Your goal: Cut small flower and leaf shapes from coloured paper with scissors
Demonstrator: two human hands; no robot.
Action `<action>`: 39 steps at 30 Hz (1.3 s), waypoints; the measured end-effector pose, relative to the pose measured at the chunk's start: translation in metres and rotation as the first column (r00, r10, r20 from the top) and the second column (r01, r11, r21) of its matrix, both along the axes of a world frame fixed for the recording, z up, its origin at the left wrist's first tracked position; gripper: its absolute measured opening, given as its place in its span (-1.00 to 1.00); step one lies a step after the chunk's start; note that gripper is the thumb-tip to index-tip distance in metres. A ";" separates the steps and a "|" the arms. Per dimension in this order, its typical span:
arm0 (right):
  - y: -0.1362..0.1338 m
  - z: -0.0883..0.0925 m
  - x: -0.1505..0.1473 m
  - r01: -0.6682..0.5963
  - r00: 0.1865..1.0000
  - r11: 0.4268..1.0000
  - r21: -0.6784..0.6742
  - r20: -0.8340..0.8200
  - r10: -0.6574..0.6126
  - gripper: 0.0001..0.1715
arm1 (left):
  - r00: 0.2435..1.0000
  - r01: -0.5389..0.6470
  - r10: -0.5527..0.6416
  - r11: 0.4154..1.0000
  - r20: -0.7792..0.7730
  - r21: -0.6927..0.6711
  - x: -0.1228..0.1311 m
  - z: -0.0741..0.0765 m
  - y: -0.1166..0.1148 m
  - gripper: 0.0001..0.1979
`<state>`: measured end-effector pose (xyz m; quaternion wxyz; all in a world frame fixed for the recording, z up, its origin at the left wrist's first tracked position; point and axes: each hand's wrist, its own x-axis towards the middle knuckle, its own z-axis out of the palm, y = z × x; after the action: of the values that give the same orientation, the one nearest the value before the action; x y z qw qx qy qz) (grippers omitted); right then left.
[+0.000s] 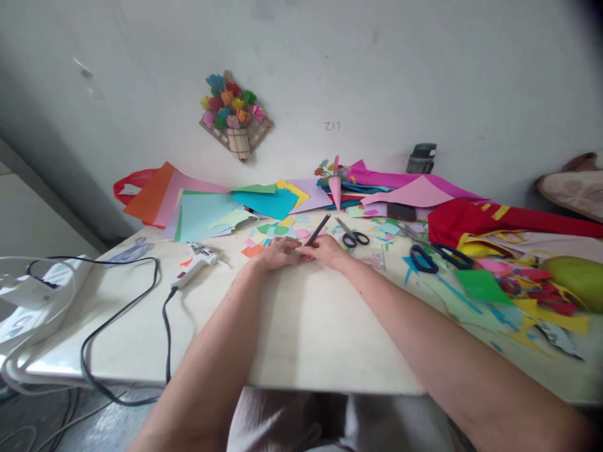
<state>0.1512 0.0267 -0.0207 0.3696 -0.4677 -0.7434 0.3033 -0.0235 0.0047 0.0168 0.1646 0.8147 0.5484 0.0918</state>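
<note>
Both my hands rest together on the white table (301, 326), near its far middle. My right hand (326, 250) is closed round a dark pencil-like stick (318, 229) that slants up and away. My left hand (279, 252) lies against it with fingers curled; whether they pinch anything is hidden. Small coloured paper scraps (282, 231) lie just beyond the fingers. Black-handled scissors (353, 235) sit a little right of the stick.
A white glue gun (195, 262) with a black cord (117, 314) lies to the left. Coloured paper sheets (211, 210) line the wall. Blue-handled scissors (431, 257), cut paper (509, 295) and red cloth (475, 220) crowd the right. A paper flower basket (233, 113) hangs on the wall.
</note>
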 end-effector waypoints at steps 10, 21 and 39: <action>-0.004 0.002 -0.001 0.002 1.000 1.000 -0.008 0.003 -0.002 -0.75 | 1.000 0.006 -0.006 1.000 0.028 0.006 0.000 -0.001 0.001 -0.52; -0.004 0.002 -0.001 0.024 1.000 0.999 0.022 0.020 -0.024 -0.76 | 1.000 -0.005 0.005 1.000 0.002 -0.012 -0.001 -0.002 0.002 -0.45; -0.007 0.006 -0.003 0.089 0.994 0.995 0.052 0.056 -0.092 -0.73 | 1.000 -0.027 0.027 0.999 0.001 -0.016 0.001 0.002 -0.001 -0.42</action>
<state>0.1480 0.0200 -0.0152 0.3726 -0.5001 -0.7392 0.2541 -0.0225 0.0032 0.0185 0.1700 0.8057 0.5602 0.0900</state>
